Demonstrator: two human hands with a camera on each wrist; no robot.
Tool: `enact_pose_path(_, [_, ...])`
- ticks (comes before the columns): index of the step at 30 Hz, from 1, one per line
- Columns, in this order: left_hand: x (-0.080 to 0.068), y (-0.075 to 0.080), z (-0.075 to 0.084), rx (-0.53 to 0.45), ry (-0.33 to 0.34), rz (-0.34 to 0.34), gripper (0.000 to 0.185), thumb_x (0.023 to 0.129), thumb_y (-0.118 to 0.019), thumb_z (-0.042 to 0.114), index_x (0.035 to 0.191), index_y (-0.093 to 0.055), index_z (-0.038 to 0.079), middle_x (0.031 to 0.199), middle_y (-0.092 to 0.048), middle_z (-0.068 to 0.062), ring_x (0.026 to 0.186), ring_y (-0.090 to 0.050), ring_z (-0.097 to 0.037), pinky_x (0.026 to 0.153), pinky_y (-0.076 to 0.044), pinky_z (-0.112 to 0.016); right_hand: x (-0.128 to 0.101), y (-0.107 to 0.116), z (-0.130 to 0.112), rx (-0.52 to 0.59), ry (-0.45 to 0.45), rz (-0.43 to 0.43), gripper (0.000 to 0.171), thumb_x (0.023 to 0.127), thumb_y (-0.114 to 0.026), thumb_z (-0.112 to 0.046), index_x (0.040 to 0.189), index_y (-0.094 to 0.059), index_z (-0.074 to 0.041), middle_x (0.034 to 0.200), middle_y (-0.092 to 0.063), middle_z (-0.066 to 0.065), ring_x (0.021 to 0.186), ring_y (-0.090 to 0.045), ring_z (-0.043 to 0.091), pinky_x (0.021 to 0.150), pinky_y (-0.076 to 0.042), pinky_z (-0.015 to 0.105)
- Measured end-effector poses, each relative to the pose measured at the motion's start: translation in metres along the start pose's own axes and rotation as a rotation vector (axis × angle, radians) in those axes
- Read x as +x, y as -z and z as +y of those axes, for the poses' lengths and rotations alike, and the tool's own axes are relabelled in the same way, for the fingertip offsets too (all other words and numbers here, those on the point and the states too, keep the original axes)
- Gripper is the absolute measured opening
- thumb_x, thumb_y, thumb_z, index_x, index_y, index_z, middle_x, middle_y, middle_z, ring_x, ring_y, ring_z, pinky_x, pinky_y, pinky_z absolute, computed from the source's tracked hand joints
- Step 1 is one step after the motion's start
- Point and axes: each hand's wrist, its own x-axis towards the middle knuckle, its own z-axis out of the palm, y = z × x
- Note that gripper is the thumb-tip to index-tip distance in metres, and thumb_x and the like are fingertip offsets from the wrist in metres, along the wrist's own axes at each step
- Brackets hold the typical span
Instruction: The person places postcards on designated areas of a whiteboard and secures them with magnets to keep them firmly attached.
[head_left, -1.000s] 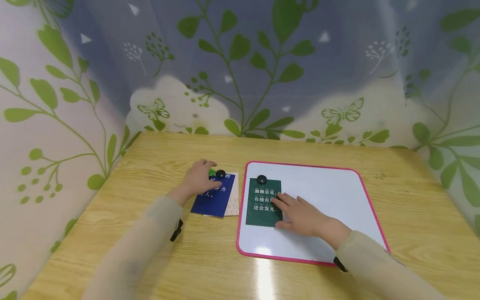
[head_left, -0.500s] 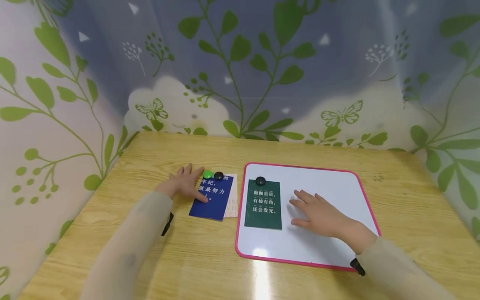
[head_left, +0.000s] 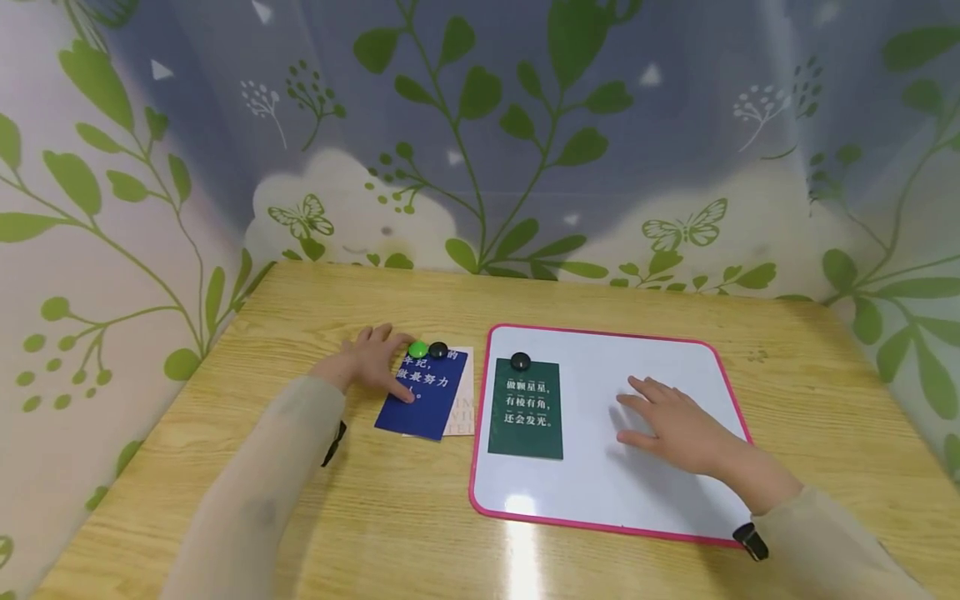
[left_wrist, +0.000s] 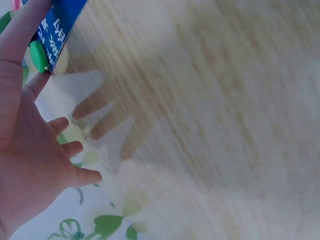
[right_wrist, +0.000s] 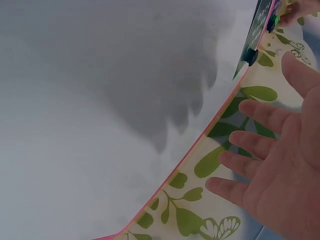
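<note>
My left hand (head_left: 369, 360) is spread at the left edge of a blue card (head_left: 420, 415) with white lettering. Its index fingertip is right at a green round magnet (head_left: 418, 350), and the thumb overlaps the card. A black round magnet (head_left: 438, 351) sits beside the green one at the card's top. Partly hidden beneath lies a pale card (head_left: 463, 400). Over the white surface of a pink-edged whiteboard (head_left: 600, 492), my right hand (head_left: 678, 427) holds nothing, fingers apart. A dark green card (head_left: 525, 437) lies on the board's left side, a black magnet (head_left: 521, 362) at its top edge.
The wooden table (head_left: 390, 517) meets a leaf-patterned backdrop (head_left: 525, 167) at its far edge and on the left. The whiteboard's pink rim (head_left: 471, 467) runs close beside the pale card.
My right hand has drawn away rightward from the green card. My left hand has shifted left off the blue card's top, uncovering the green magnet and more of the lettering.
</note>
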Motion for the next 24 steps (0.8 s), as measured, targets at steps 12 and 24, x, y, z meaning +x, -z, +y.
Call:
enact_pose_path(12, [0.006, 0.001, 0.005, -0.028, 0.033, 0.028, 0.095, 0.060, -0.083, 0.051, 0.127, -0.033, 0.007, 0.139, -0.029, -0.022, 0.128, -0.026, -0.042, 0.106, -0.020, -0.063, -0.015, 0.004, 0.018, 0.031, -0.040, 0.012, 0.056, 0.088, -0.061, -0.038, 0.129, -0.052, 0.000, 0.140, -0.039, 0.029, 0.127, -0.035, 0.051, 0.102, -0.030, 0.063])
enact_pose_path(24, [0.009, -0.004, 0.003, -0.196, 0.023, 0.013, 0.099, 0.062, -0.086, 0.036, 0.130, -0.023, 0.001, 0.121, -0.049, -0.023, 0.111, -0.046, -0.034, 0.102, -0.038, -0.048, -0.047, -0.004, 0.093, 0.021, -0.199, -0.026, 0.059, 0.088, -0.061, -0.039, 0.123, -0.053, 0.009, 0.131, -0.041, 0.040, 0.118, -0.037, 0.057, 0.095, -0.034, 0.066])
